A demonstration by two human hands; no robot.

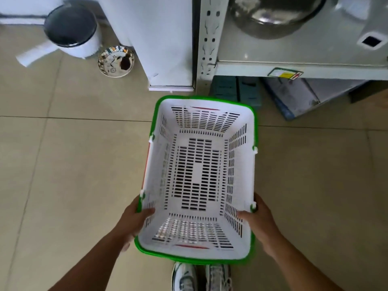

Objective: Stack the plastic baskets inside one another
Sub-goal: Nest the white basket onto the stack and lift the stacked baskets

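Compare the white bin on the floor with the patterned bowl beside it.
The bin is taller, plain white with a dark lid covering its top; the bowl is low, open and shiny, with a multicoloured pattern inside. The bin sits farther from the white basket, the bowl nearer. Both are round and rest on the tiled floor.

I have just the one view, a wide-angle head camera tipped steeply down at the tiled floor (63,164). It sits close above the white basket (198,177), which fills the middle; the left hand (134,221) enters at 7 o'clock, the right hand (262,225) at 5. The shoes (201,277) mark 6 o'clock. The metal shelf (294,68) lies toward 1 o'clock, the bin (72,30) toward 11. Edges bend and blur.
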